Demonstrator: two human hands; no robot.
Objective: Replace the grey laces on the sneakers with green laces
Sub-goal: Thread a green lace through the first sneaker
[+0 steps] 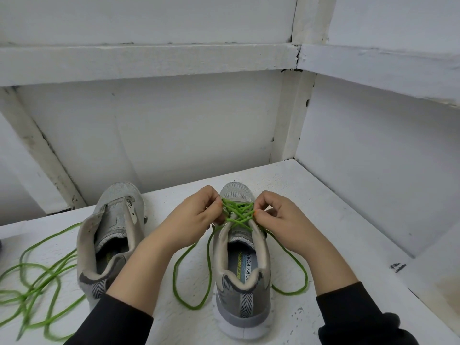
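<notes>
white desk [323, 220] tucked into a corner, white boarded walls [174, 120] with painted wooden battens behind and to the right. 2 grey sneakers stand on it side by side, heels toward the camera, toes toward the back wall.

the right sneaker [241, 282] is where it's happening: a green lace [236, 212] criss-crosses its front eyelets, and both hands are right on it. the left hand [199, 215] is curled in at the left row of eyelets, grip pinching the green lace between thumb and fingertips. the right hand [283, 220] mirrors it on the right row, grip pinched on the same lace. the 2 free ends trail back in long loops on the desk, 1 on each side of this sneaker.

the left sneaker [112, 232] stands just beside the left forearm, tongue loose, no lace in it. a second green lace [37, 282] lies in a tangle at the desk's left edge. black sleeves [119, 319] cover both forearms.
</notes>
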